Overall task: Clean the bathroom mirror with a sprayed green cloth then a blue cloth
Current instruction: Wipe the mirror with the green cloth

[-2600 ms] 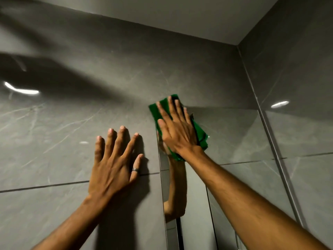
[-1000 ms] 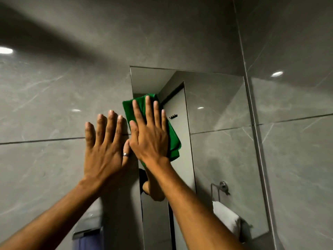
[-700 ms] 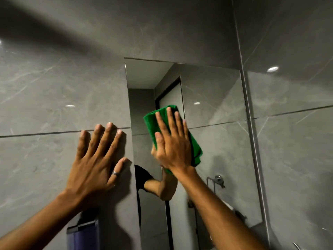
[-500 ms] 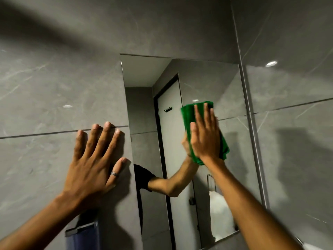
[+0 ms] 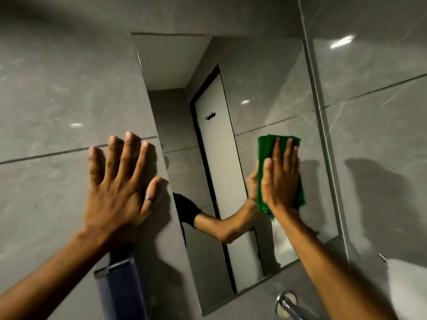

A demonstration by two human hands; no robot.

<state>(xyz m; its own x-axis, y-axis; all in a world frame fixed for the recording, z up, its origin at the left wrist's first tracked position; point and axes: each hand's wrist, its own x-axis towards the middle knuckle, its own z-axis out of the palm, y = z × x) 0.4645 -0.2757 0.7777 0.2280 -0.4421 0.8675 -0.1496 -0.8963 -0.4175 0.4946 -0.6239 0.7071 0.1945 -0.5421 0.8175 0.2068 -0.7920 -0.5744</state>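
The right hand (image 5: 280,181), fingers flat and extended, presses a folded green cloth (image 5: 263,172) against the rectangular wall mirror (image 5: 231,107) near its 3 o'clock edge. At 9 o'clock, the left hand (image 5: 117,188) lies open, fingers spread, on the grey tiled wall (image 5: 57,88) beside the mirror.

L hand (image 5: 115,192) flat, palm fwd, fingers spread and pointing up, ring on thumb – forearm reaching up from lower left. R hand (image 5: 280,181) flat too, fingers together and upright, thumb alongside – arm extended from lower right, wrist straight.
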